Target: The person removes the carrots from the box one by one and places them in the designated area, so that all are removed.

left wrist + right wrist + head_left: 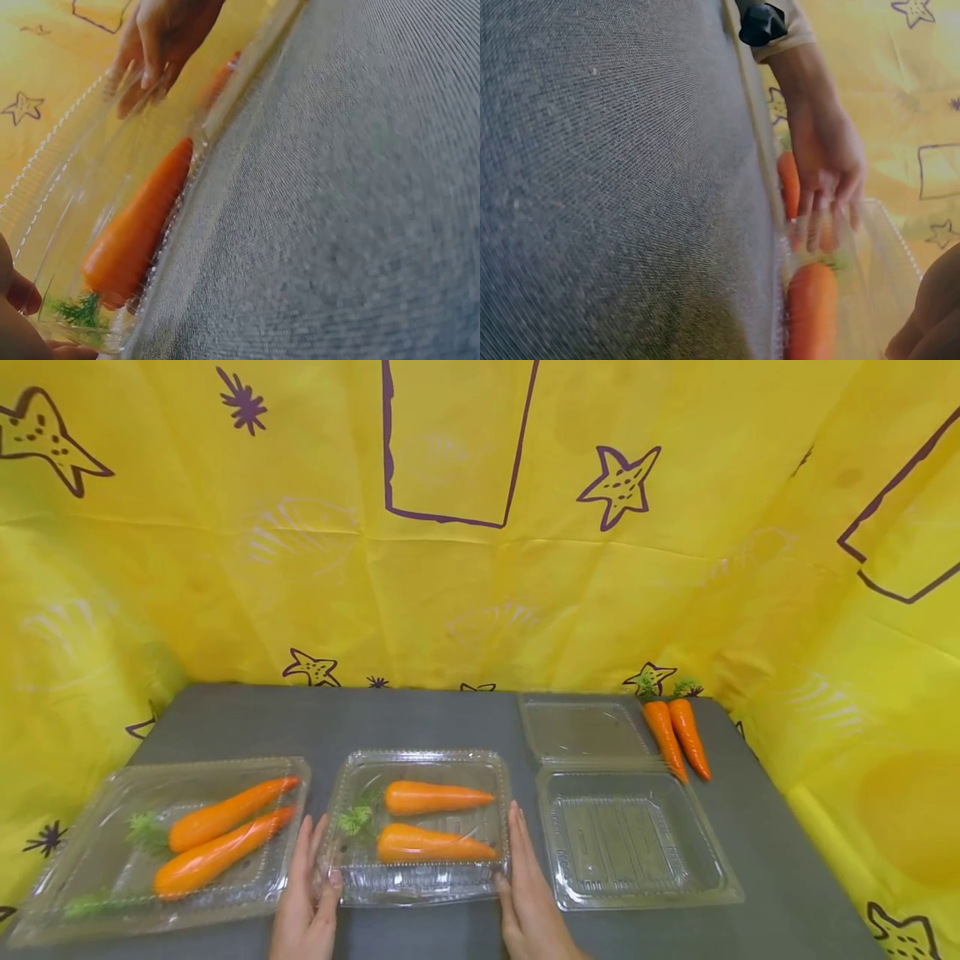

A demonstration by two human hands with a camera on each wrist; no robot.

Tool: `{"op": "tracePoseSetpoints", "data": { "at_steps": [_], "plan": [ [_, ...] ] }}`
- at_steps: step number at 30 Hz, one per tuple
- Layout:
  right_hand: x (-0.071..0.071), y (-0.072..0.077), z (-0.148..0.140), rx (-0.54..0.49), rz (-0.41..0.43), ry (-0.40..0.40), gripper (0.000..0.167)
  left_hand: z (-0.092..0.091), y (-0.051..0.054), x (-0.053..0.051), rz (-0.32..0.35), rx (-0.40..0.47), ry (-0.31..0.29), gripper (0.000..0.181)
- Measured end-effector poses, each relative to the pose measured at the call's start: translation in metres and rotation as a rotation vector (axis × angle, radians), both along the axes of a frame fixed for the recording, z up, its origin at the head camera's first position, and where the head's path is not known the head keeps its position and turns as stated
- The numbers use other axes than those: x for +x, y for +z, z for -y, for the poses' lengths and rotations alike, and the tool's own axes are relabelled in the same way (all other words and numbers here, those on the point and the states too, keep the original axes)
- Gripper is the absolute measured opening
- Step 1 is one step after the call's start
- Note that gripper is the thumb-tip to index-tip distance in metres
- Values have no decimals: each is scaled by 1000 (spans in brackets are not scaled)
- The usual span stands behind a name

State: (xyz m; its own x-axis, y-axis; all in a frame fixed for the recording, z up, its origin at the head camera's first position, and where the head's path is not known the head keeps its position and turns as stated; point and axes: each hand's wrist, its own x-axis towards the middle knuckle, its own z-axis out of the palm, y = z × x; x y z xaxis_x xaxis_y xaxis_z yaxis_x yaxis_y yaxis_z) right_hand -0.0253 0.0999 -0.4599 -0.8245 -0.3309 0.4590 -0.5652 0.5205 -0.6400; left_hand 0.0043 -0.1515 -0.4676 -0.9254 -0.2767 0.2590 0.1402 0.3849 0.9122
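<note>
A clear plastic clamshell box (pixel 420 883) sits in the middle of the table with its lid down. Inside lie two orange carrots with green tops, the upper carrot (pixel 435 797) and the lower carrot (pixel 435 844), tips to the right. My left hand (pixel 303 893) touches the box's left side, fingers straight and thumb at the near corner. On the opposite side my right hand (pixel 531 889) rests likewise, its fingers extended along the wall. The right wrist view shows the left hand (pixel 826 150) over the box edge; the left wrist view shows the right hand (pixel 161 45).
At the left stands another lidded clear box (pixel 82 860) with two carrots (pixel 225 852) inside. An open clear box (pixel 622 843) is on the right, its lid (pixel 585 731) folded back. Two loose carrots (pixel 675 735) lie beside that lid. A yellow cloth (pixel 465 610) surrounds the grey table (pixel 420 714).
</note>
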Motion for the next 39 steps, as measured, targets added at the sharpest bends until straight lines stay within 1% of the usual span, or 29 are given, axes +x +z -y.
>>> {"op": "tracePoseSetpoints", "data": {
  "at_steps": [2,4,8,10,14,16,18,21,22,24,25,28,32,35,39],
  "plan": [
    [-1,1,-1,22,-27,2,84,0,2,-1,20,48,-1,84],
    [-2,3,-2,41,-42,0,84,0,3,-2,58,62,7,84],
    [-2,9,-3,65,-22,-7,84,2,5,-3,162,94,26,79],
    [-3,13,-3,77,-24,-7,85,2,5,-3,190,106,32,78],
    [-6,22,-6,113,-44,22,82,1,6,-2,186,115,33,76],
    [-8,28,-8,137,-30,40,78,1,5,-2,186,103,36,73],
    [-11,36,-11,160,13,56,73,2,5,-3,207,99,41,70],
    [-16,46,-14,179,85,73,69,3,2,-3,214,77,44,64],
    [-17,49,-15,181,100,80,69,3,1,-3,209,70,45,62],
    [-20,54,-16,179,117,95,69,2,0,-3,178,54,35,58],
    [-22,57,-16,177,117,100,69,2,-1,-3,163,41,36,56],
    [-27,62,-18,187,92,111,70,1,-1,-3,154,3,33,55],
    [-36,72,-25,198,81,131,70,1,1,-2,189,-35,35,57],
    [-47,81,-32,202,57,154,67,1,3,-2,197,-29,25,58],
    [-62,94,-39,203,-29,184,59,-1,4,-2,193,-14,9,58]
  ]
}}
